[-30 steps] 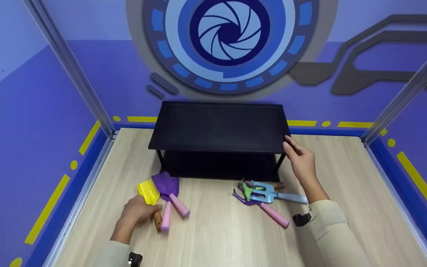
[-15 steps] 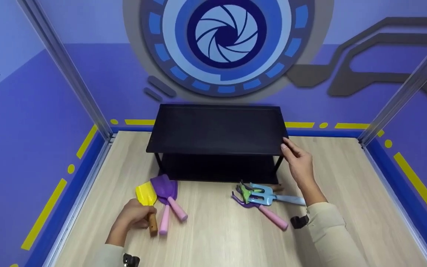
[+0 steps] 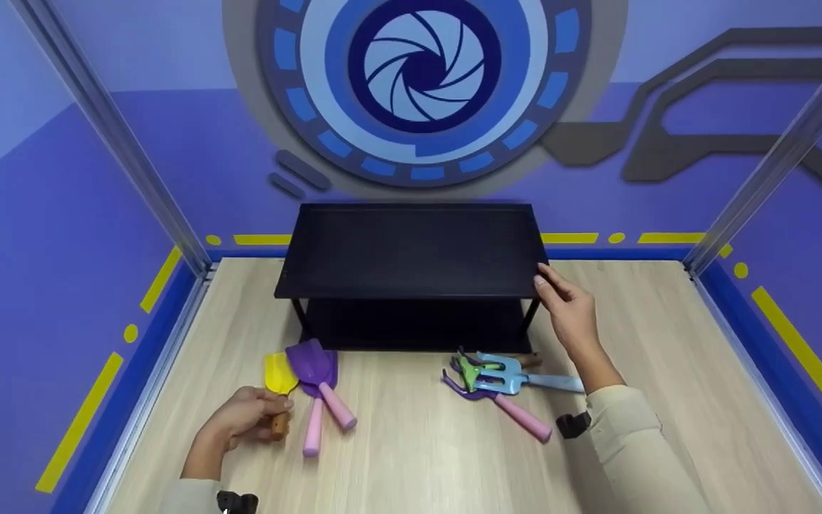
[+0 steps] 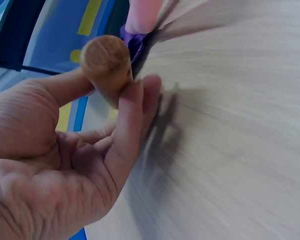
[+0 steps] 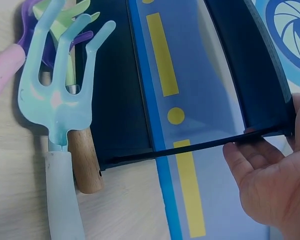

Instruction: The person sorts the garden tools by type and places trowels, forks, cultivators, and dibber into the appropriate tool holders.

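Note:
My left hand (image 3: pixel 243 414) pinches the brown wooden handle (image 4: pixel 107 65) of a small yellow garden trowel (image 3: pixel 280 373), just above the table. Right beside its blade, two purple trowels (image 3: pixel 309 362) with pink handles overlap on the table. At the right front corner of a black two-tier shelf (image 3: pixel 411 250), my right hand (image 3: pixel 571 312) holds the upper board's edge between thumb and fingers. In front of that corner lies a pile of tools: a light blue hand fork (image 3: pixel 507 376), a green-headed tool (image 3: pixel 469 372) and a purple pronged tool with a pink handle (image 3: pixel 523 417).
A wooden handle (image 5: pixel 86 165) lies partly under the blue fork, close against the shelf's base. Blue-purple panels (image 3: pixel 168 171) wall in the wooden tabletop (image 3: pixel 411 442) at the back and sides, with metal posts (image 3: pixel 760 178) at the corners.
My left hand has shifted left with the yellow trowel, swinging its handle away from the purple trowels. The right hand stays on the shelf corner. The head view has shifted slightly.

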`<state>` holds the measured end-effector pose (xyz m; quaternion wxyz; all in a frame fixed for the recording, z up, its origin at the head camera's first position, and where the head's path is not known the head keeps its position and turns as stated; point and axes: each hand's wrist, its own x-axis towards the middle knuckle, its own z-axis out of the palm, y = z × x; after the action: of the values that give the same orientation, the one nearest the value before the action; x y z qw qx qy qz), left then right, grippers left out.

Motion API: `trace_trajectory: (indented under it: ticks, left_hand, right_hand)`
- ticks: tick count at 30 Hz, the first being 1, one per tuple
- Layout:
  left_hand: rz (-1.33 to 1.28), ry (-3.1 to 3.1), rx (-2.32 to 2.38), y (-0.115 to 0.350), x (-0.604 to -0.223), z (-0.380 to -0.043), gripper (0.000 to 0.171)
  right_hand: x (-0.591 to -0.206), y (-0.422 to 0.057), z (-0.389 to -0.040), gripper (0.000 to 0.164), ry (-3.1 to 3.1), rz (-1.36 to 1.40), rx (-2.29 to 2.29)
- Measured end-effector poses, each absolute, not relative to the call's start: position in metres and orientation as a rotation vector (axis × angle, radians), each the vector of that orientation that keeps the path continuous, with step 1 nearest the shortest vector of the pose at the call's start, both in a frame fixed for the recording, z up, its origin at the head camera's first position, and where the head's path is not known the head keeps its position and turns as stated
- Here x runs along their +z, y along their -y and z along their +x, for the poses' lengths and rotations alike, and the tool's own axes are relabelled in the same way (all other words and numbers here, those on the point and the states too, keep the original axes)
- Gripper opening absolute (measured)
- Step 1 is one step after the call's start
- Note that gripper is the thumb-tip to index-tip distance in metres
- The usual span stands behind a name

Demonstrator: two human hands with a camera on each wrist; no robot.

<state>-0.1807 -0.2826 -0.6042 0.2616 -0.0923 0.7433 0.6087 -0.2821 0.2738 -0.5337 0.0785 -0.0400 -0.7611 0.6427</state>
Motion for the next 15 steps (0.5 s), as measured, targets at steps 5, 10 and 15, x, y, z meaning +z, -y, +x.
trace_trajectory:
  ticks: [5, 10, 15]
  left_hand:
    - [-0.23, -1.956, 1.719, 0.2843, -0.6078, -0.1813, 0.03]
    - [-0.223, -1.958, 1.764, 0.2827, -0.6081, -0.1823, 0.029]
    - [-0.204, -1.952, 1.787, 0.2822, -0.6019, -0.1838, 0.028]
  right_hand:
    - [-0.5327, -0.2723, -0.2832, 0.053, 2.298, -0.119, 1.921]
    - [-0.5327, -0.2732, -0.2819, 0.053, 2.307, -0.132, 1.92]
    - [-0.5327, -0.2742, -0.281, 0.052, 2.278, -0.121, 1.931]
